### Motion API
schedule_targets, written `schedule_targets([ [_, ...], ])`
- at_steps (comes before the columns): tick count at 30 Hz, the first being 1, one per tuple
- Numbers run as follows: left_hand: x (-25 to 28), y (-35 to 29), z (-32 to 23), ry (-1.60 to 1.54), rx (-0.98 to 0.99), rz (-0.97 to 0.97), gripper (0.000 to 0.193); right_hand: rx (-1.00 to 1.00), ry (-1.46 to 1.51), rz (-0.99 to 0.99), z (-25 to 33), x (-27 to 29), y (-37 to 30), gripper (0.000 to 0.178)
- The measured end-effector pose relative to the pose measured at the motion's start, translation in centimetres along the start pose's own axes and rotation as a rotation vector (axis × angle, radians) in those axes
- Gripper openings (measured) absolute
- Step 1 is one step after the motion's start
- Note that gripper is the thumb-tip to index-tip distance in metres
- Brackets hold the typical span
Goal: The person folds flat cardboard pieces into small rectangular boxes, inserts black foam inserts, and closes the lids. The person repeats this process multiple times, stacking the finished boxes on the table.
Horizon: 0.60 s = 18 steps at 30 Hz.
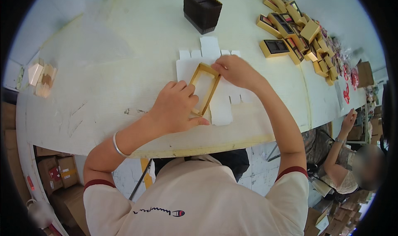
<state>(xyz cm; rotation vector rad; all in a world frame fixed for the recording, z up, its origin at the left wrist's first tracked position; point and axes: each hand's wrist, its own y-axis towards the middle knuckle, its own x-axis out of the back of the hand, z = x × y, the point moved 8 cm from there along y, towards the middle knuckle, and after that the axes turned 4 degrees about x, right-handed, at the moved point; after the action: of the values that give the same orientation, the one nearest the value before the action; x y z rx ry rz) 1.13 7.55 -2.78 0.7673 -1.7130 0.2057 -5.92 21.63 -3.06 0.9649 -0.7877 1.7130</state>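
Note:
A gold rectangular box frame (212, 92) with thin walls lies tilted on a flat white card blank (222, 111), which has slotted tabs along its edges. White shows through the middle of the frame. My left hand (176, 105) is closed on the frame's left wall, fingers curled over it and thumb out by the near end. At the far right corner of the frame, my right hand (235, 71) pinches the wall between thumb and fingers.
A stack of dark brown plastic trays (202, 10) stands beyond the card. Many gold boxes (296, 32), some with black inserts, are heaped at the far right. Light-coloured pieces (42, 77) lie at the far left. Another person (342, 161) sits at the right by the table.

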Motion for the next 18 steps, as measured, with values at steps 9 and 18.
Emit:
schedule_targets([
  [9,0.1,0.4,1.1,-0.035,0.005,0.012,0.026,0.105,-0.146,-0.101,0.7,-2.4,1.0,0.023],
  [18,1.6,-1.5,3.8,-0.196,0.235,0.016,0.063,0.093,-0.229,-0.277,2.1,4.7,2.3,0.028],
])
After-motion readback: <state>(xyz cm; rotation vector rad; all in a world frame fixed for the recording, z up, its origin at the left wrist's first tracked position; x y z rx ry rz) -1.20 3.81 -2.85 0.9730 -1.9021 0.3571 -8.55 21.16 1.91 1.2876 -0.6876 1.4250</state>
